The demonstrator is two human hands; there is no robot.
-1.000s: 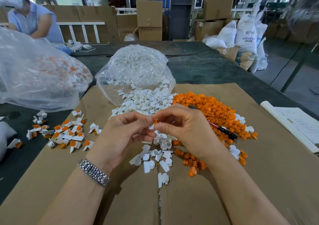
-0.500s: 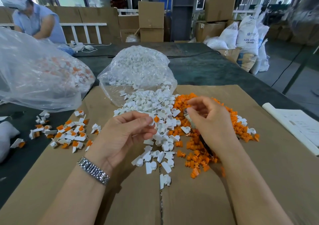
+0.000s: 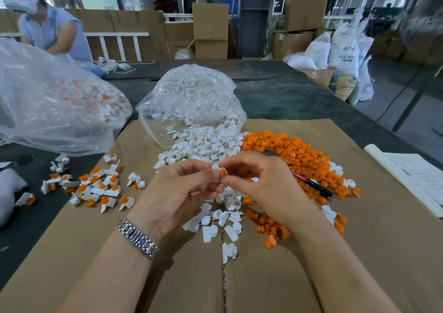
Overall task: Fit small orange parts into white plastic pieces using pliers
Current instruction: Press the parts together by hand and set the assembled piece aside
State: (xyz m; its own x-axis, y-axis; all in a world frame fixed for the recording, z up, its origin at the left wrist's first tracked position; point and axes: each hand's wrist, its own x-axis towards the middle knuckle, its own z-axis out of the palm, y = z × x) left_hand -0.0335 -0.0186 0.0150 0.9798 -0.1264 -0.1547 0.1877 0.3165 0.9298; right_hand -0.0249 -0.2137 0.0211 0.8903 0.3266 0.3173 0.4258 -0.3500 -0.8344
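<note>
The left hand point(image 3: 182, 188) pinches a white piece point(image 3: 216, 167) between thumb and fingertips, and the right hand point(image 3: 261, 180) pinches an orange part point(image 3: 223, 172) and holds it right against that piece, just above the cardboard sheet point(image 3: 275, 276). Both things look very light, hard and smooth, so they probably slip or flick away under a careless squeeze; the sensible hold seems to be a fingertip pinch on the flat tab of the white piece, leaving its round socket free, and on the sides of the orange part so its ribbed end can go in straight. The fit is likely tight, which may be why pliers point(image 3: 309, 180) are called for; they lie untouched on the orange heap point(image 3: 299, 154), just beyond the right hand. Loose white pieces spill from an open clear bag point(image 3: 191, 96) toward the hands, and finished white-and-orange pieces point(image 3: 96, 188) lie scattered at the left, near a larger bag point(image 3: 48, 101) of the same
</note>
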